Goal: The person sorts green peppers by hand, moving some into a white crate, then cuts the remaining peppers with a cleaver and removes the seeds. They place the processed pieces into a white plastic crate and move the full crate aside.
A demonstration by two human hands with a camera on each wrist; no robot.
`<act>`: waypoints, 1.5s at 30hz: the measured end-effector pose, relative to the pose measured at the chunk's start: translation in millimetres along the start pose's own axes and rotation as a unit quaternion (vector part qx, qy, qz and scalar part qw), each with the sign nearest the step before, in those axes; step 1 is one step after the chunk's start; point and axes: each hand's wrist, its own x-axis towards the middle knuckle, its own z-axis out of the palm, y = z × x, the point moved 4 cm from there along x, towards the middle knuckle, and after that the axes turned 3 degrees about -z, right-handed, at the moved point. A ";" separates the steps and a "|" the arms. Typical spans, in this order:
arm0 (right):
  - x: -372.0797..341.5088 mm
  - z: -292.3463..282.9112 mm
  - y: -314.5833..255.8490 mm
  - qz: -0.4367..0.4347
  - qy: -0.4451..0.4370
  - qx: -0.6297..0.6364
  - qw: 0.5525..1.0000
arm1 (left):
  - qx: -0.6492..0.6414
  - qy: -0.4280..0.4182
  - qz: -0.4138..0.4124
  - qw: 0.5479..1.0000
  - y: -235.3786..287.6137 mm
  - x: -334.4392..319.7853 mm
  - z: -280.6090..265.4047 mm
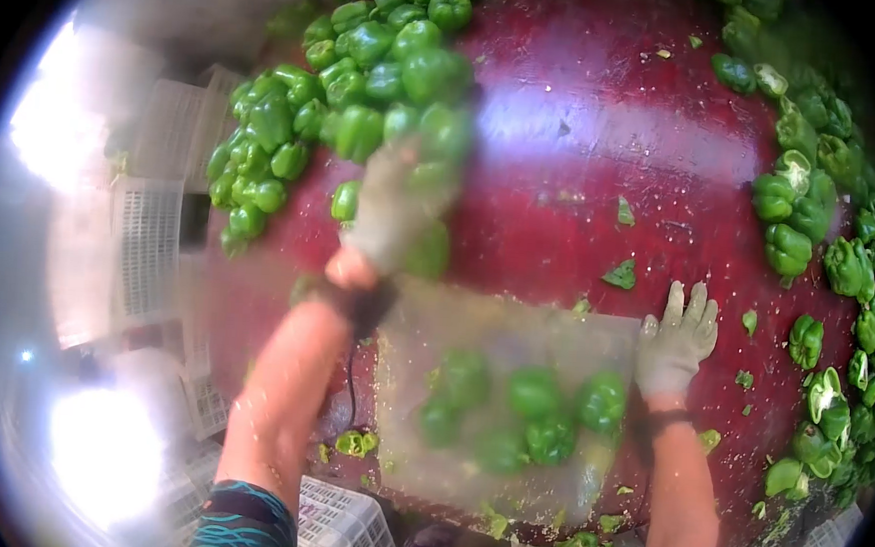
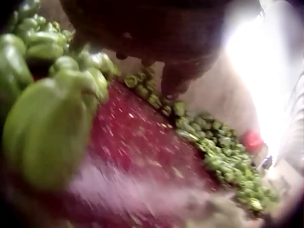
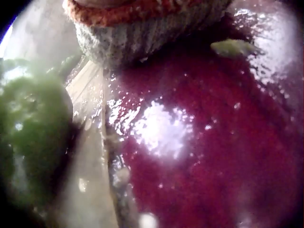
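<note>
My gloved left hand (image 1: 392, 206), blurred, reaches out over the red table (image 1: 570, 232) at the near edge of a pile of whole green bell peppers (image 1: 366, 44). Blurred peppers lie against its right side, partly covering the fingers. In the left wrist view a large bell pepper (image 2: 52, 133) fills the left side. My gloved right hand (image 1: 676, 338) rests with straight fingers at the right edge of a pale cutting board (image 1: 485, 322). Several bell peppers (image 1: 551, 439) sit on that board. The right wrist view shows a glove cuff (image 3: 142, 38) above the red surface.
Cut and whole peppers (image 1: 812, 206) line the table's right side. Leaf scraps (image 1: 620, 275) and seeds are scattered over the red surface. White plastic crates (image 1: 149, 246) stand along the left, and another crate (image 1: 347, 529) is below the near edge.
</note>
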 end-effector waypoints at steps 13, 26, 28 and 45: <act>1.1 -0.1 0.2 0.007 -0.039 0.001 0.999 | 0.077 -0.079 -0.177 0.978 -37.1 4.5 50.2; 0.7 2.7 0.8 0.005 -0.015 -0.018 1.000 | -0.040 -0.087 -0.069 0.993 24.8 -165.4 84.2; 1.1 3.5 1.0 0.001 -0.003 -0.013 1.000 | -0.049 -0.024 -0.048 0.997 6.9 -154.0 60.4; 3.5 -0.9 1.1 -0.042 0.017 -0.035 0.998 | -0.324 -0.028 -0.346 0.880 -58.1 -141.7 28.6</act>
